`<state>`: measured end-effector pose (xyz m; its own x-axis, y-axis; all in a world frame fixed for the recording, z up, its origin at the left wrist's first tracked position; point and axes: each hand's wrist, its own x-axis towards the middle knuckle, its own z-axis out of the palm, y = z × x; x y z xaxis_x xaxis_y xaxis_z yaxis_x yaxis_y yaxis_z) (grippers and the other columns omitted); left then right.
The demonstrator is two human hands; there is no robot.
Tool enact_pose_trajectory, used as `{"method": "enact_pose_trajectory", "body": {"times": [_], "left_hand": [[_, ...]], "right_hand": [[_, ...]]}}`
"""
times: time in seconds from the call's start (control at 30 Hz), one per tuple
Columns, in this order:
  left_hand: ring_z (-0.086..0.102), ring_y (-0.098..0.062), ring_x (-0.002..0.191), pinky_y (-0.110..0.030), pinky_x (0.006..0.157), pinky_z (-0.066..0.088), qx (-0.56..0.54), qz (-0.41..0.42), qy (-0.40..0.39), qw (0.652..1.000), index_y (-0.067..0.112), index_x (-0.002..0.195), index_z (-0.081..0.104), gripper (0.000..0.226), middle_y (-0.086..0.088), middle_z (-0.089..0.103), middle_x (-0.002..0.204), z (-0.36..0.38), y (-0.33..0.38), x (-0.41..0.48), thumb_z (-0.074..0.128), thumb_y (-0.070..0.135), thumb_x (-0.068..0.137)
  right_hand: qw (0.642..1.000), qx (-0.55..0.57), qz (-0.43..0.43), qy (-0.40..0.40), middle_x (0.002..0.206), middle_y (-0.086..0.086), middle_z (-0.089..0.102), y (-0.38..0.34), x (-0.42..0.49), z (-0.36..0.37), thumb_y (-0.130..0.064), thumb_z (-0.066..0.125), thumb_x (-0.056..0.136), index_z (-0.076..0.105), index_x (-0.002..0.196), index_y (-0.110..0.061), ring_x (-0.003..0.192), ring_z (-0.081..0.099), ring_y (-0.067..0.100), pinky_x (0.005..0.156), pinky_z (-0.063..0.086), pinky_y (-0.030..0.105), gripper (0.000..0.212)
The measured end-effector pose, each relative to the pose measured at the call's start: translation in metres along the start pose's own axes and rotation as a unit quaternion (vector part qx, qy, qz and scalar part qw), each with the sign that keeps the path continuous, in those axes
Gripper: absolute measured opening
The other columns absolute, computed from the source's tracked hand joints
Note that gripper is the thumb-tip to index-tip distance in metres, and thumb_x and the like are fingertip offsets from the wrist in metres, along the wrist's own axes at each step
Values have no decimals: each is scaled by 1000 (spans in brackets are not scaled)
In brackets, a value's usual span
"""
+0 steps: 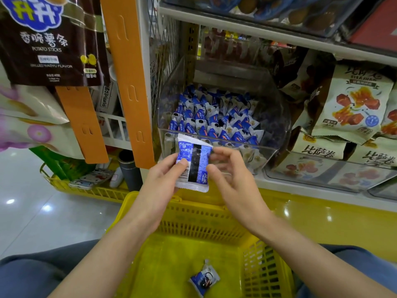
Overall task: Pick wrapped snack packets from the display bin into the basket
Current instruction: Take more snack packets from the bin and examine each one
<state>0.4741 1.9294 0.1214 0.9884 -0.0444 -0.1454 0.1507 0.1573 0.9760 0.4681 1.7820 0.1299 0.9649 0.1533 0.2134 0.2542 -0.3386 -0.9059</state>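
Observation:
A clear plastic display bin (277,117) on the shelf holds several blue-and-white wrapped snack packets (217,119). My left hand (163,177) grips one blue-and-white packet (193,164) by its left edge, back side with barcode facing me, just in front of the bin and above the basket's far rim. My right hand (232,175) hovers at the packet's right edge with fingers spread; its fingertips look blurred near the packet's top corner. Below, a yellow plastic basket (193,218) sits on my lap with one packet (204,278) lying on its floor.
Pale snack bags (354,108) fill the bin to the right. Orange hanging strips (126,78) and a dark potato-stick bag (47,39) hang at left. A second yellow basket (92,188) with items stands on the shiny floor. Wire shelf panel (163,50) borders the bin.

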Motion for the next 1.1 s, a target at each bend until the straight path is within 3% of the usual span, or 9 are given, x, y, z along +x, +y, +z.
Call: {"method": "enact_pose_trajectory", "body": {"times": [0.2,0.33,0.47,0.57,0.63,0.77,0.87,0.97,1.1], "left_hand": [[67,-19,96,-37,87,52,25,35,-41,998,19,116,62,28,-1,72,103,0,-2,-1,45,25,95],[65,-4,95,-12,75,49,102,113,-21,988,23,116,60,25,7,69,107,2,-3,0,50,20,93],[59,-7,100,-10,82,44,193,185,34,963,24,110,50,31,7,59,108,6,-11,-1,63,12,85],[51,6,100,-1,80,35,312,241,57,918,24,111,53,35,14,56,105,6,-16,-2,68,22,80],[49,12,100,2,78,33,331,248,56,909,24,113,56,35,18,56,103,3,-16,-1,67,27,80],[51,12,98,-5,85,39,371,263,22,890,25,122,55,35,26,55,104,1,-16,-3,59,27,87],[57,-7,101,-24,85,45,410,256,20,875,25,131,47,38,8,61,116,1,-17,-7,49,23,94],[62,-21,91,-38,74,48,469,238,16,851,24,135,37,40,-3,65,110,3,-17,-9,43,22,96],[64,-25,83,-38,68,49,513,260,24,818,20,130,44,34,-6,67,98,-1,-15,-9,38,28,97]], "right_hand": [[948,234,211,-34,115,8,64,0,5,-5,-15,58,89,44,129,-11,90,66,11,67,55,21,42],[950,223,211,-60,108,12,68,0,5,-6,-13,55,91,59,113,-6,88,67,14,72,56,22,24],[953,218,211,-6,113,16,63,2,7,-2,-9,56,90,56,113,-4,83,65,13,68,57,24,23],[957,206,203,6,110,12,64,2,8,-1,-11,56,90,52,113,-3,79,65,8,65,57,22,25],[960,199,199,5,106,10,64,3,7,-1,-12,57,90,50,113,-2,78,64,8,63,57,22,26],[966,184,181,5,96,8,61,5,7,1,-11,58,89,47,104,-3,68,64,4,55,55,21,20],[976,149,160,-2,88,3,58,8,5,5,-11,61,87,45,96,-6,64,63,2,54,55,22,19],[986,84,144,-11,91,3,60,10,3,9,-15,64,85,44,96,-7,68,65,9,58,58,30,24],[992,15,121,-32,89,-1,64,11,1,9,-20,66,85,44,95,-11,72,67,18,63,58,40,26]]}}
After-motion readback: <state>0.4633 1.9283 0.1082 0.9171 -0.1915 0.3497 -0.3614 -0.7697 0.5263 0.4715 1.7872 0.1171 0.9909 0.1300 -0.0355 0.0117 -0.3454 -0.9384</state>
